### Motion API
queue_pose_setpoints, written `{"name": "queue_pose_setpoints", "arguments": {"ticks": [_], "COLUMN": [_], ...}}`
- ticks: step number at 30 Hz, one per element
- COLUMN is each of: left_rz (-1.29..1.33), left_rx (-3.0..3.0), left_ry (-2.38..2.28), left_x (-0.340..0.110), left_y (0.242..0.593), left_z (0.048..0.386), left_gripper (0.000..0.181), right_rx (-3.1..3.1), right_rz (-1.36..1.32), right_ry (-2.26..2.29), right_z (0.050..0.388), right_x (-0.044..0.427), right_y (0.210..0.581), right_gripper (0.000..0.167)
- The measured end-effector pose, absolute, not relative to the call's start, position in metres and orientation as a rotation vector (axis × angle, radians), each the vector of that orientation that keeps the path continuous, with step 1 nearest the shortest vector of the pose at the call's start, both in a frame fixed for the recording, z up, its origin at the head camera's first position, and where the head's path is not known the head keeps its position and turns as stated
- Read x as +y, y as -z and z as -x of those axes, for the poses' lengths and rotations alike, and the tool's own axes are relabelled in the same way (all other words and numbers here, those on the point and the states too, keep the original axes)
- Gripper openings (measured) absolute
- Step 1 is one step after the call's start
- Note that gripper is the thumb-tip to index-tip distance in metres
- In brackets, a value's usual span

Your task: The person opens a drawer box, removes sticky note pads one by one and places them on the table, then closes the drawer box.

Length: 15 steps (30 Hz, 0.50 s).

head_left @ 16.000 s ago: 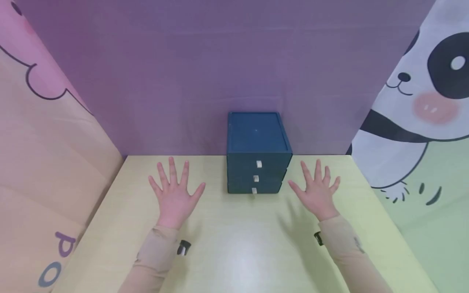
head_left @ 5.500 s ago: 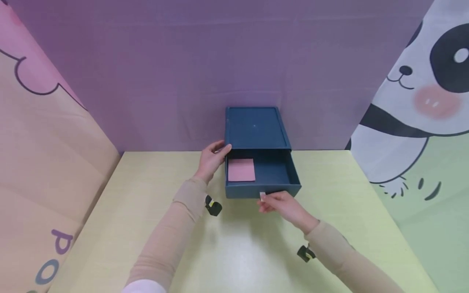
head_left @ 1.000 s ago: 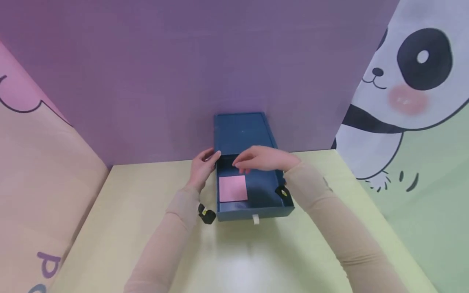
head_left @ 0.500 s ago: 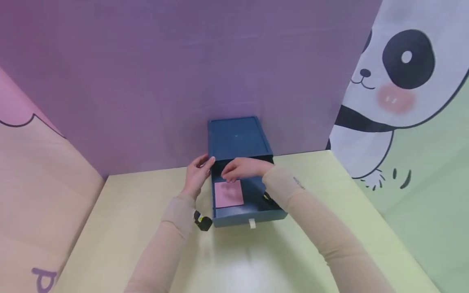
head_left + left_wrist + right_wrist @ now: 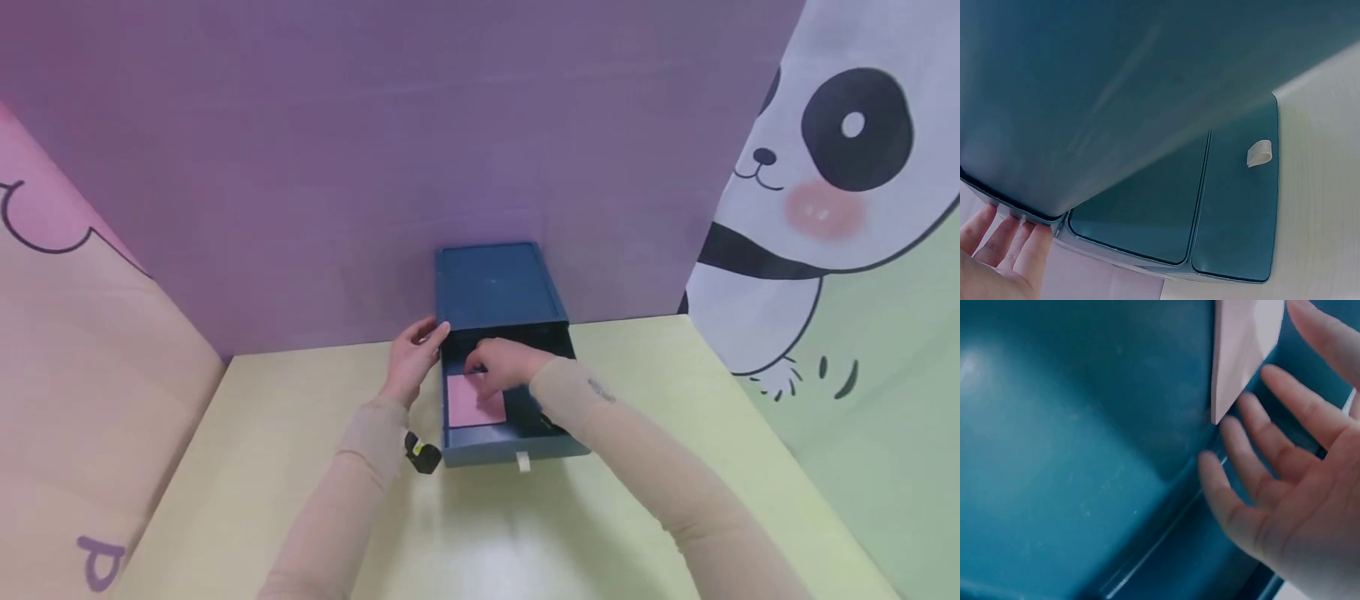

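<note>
A blue desktop drawer cabinet (image 5: 498,287) stands against the back wall, its top drawer (image 5: 480,454) pulled far out. Inside that drawer, at the left, lies a pink square pad of sticky notes (image 5: 463,410). My right hand (image 5: 506,364) reaches in over the pad, fingers pointing down. The right wrist view shows its fingers (image 5: 1300,406) spread and slightly bent beside the pad's edge (image 5: 1238,356); contact cannot be told. My left hand (image 5: 408,362) rests against the cabinet's left side, thumb at the top front corner. Its nearly straight fingers (image 5: 1032,253) touch the side in the left wrist view.
Below the pulled-out drawer are two shut drawers; the lowest shows a white tab handle (image 5: 1260,153). The top drawer has a similar tab (image 5: 523,461). A pale wooden table (image 5: 300,433) bears the cabinet. Purple cloth (image 5: 300,167) hangs behind, with a panda-print cloth (image 5: 757,321) at the right.
The top drawer has been pulled out, baring the pink pad. My right hand has left the drawer tab and lowered from above the drawer's back onto the pad's area. The left hand stays on the cabinet.
</note>
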<state>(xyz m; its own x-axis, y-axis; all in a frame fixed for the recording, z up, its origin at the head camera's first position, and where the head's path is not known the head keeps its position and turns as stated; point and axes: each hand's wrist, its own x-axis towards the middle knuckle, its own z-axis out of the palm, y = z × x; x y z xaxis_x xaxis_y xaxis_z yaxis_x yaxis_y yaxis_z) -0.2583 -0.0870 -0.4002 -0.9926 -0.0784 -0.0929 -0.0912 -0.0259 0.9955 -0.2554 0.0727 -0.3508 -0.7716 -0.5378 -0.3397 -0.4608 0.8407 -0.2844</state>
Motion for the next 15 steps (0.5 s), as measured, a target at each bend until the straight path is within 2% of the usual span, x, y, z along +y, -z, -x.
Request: {"name": "queue_pose_setpoints", "arguments": {"ticks": [3, 7, 15], "left_rz": [0.199, 0.189, 0.226], "left_rx": [2.186, 2.185, 2.181], "left_ry": [-2.226, -2.250, -2.255], "left_x": [-0.0835, -0.0810, -0.0835], "left_y": [0.4002, 0.3993, 0.4008], "left_z": [0.2594, 0.2615, 0.2582], "left_gripper": [0.053, 0.053, 0.051], "right_rx": [2.669, 2.733, 2.734], "right_rz": [0.665, 0.614, 0.653], "right_ry": [0.156, 0.064, 0.024], "right_z": [0.2520, 0.2520, 0.2548], "right_x": [0.0732, 0.0725, 0.0695], "right_y": [0.3494, 0.3471, 0.3530], "right_gripper": [0.046, 0.037, 0.034]}}
